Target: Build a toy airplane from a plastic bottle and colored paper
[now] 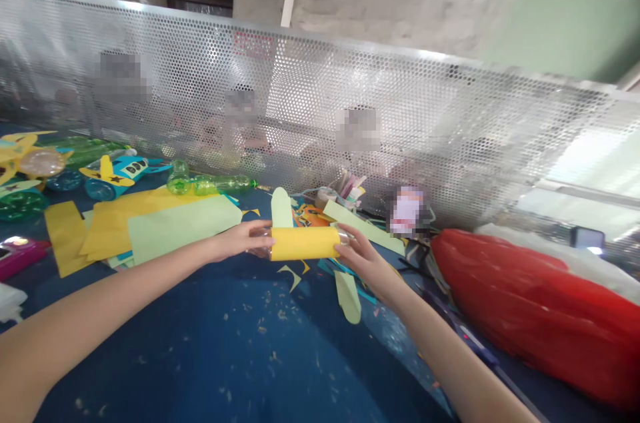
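Between my two hands is a clear plastic bottle lying sideways, its middle wrapped in yellow paper. The fingers of my left hand close round its clear left end. My right hand grips the other end, with fingertips at the edge of the yellow wrap. A pale green paper strip with a rounded end shows behind the bottle, and a similar rounded strip lies below my right hand. Small paper offcuts lie on the blue table under the bottle.
Yellow sheets and a pale green sheet lie to the left. Bottle planes and green bottles stand behind them. A red plastic bag fills the right side. A perforated metal screen runs along the back, with people beyond.
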A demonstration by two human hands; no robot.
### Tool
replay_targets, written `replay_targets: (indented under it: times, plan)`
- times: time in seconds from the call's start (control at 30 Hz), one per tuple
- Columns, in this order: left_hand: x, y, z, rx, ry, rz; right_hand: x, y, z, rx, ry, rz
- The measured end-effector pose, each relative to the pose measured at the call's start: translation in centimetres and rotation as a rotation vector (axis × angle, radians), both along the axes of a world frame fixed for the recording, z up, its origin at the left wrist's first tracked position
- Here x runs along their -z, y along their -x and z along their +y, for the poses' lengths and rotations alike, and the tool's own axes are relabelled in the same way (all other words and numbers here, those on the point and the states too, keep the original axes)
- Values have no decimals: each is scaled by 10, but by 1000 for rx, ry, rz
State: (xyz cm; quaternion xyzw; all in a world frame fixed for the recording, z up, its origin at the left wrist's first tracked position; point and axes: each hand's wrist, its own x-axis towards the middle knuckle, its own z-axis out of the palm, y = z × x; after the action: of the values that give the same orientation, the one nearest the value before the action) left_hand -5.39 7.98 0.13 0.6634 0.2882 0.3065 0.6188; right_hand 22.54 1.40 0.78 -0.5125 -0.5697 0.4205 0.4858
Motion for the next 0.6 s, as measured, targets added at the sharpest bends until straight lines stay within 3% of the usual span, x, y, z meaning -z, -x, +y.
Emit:
replay_targets:
  times: [0.07,0.13,0.2,0.27,0.37,0.6]
  plan:
    - [5,-1,2,-10,-40,24,0,-7,4,77,-46,-158]
    - [10,-2,3,-78,-134,67,-5,-17,4,149,-77,-488]
    - [14,-4,4,-172,-239,130,-12,-27,1,139,-47,-832]
    - [16,-5,5,-227,-322,180,-19,-33,-4,67,15,-1007]
    - [18,-6,4,-258,-399,215,-21,-32,-10,6,49,-1050]
    - [16,-6,-3,-330,-441,321,-3,-22,-13,36,-28,-1072]
